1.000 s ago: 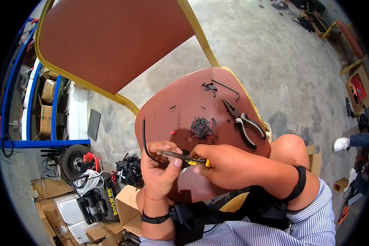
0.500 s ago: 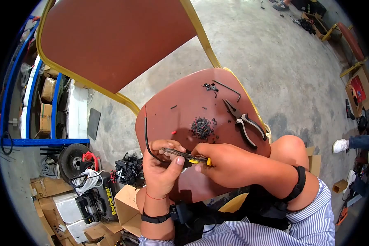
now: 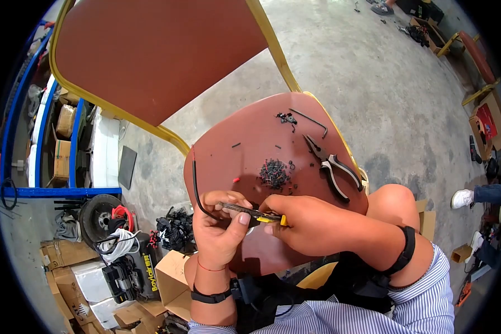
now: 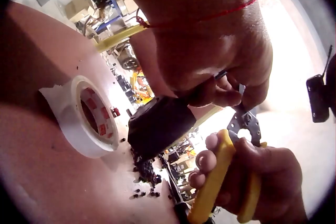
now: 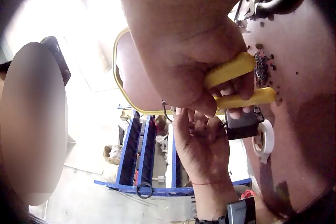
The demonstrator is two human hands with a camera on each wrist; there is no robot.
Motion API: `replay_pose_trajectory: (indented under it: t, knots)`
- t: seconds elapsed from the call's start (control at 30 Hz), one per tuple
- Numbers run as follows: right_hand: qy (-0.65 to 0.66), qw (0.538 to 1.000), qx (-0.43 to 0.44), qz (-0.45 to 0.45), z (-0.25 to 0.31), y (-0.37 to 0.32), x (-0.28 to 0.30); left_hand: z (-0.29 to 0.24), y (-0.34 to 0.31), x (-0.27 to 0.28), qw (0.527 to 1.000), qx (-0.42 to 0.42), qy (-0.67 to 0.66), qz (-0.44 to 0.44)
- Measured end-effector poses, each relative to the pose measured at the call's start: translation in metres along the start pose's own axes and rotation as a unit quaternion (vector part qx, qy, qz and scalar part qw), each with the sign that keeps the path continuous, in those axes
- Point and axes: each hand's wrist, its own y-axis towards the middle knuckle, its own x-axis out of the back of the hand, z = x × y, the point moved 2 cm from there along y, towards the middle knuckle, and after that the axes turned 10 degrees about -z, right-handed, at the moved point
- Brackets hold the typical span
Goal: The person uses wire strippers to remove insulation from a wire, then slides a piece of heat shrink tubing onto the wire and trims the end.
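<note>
My left hand (image 3: pixel 217 231) pinches a black cable (image 3: pixel 196 181) whose far end bends up and shows a thin red wire at its tip. From the same hand hangs a black box-shaped part (image 4: pixel 160 127), seen large in the left wrist view. My right hand (image 3: pixel 303 222) grips wire strippers by their yellow handles (image 4: pixel 214 179). Their dark metal head (image 4: pixel 247 124) reaches to my left fingertips, where the fingers partly hide the cable end at the jaws. Both hands are close together over the front of the brown chair seat (image 3: pixel 222 161).
On the seat lie a pile of black and red clippings (image 3: pixel 274 173), long-nose pliers (image 3: pixel 333 167), a hex key (image 3: pixel 309 122), small black parts (image 3: pixel 285 118) and a roll of white tape (image 4: pixel 76 124). Blue shelving (image 3: pixel 58 195) and an open cardboard box (image 3: pixel 175 284) stand left.
The free end of the cable swayed slightly right, then back left. Both hands keep their place and hold on the cable and the wire strippers.
</note>
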Motion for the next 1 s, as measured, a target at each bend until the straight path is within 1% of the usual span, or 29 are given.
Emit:
replay_pose_trajectory:
  t: [0.2,0.4,0.7,0.77,0.8,0.9,1.0]
  knots:
    - [0.003,1.000,-0.020,0.002,0.002,0.000,0.000,0.001,0.000,0.000,1.000,-0.012,-0.002,-0.006]
    - [-0.021,1.000,-0.019,-0.014,0.002,0.001,0.001,-0.001,0.001,0.001,1.000,0.020,-0.013,-0.004]
    - [-0.071,0.997,-0.029,-0.029,0.005,-0.001,0.002,-0.004,0.000,0.003,1.000,0.029,-0.008,-0.001]
    - [-0.077,0.996,-0.036,-0.026,0.011,-0.001,0.004,-0.005,0.000,0.004,0.999,0.046,-0.009,-0.006]
    - [-0.091,0.995,-0.037,-0.036,0.012,-0.001,0.004,-0.006,0.000,0.004,0.998,0.055,-0.009,-0.008]
    - [-0.117,0.990,-0.038,-0.066,0.008,0.000,0.001,-0.004,0.002,0.003,0.999,0.042,0.006,-0.011]
    - [-0.115,0.989,-0.028,-0.090,0.001,0.001,-0.001,-0.002,0.005,0.000,0.998,0.070,-0.005,-0.006]
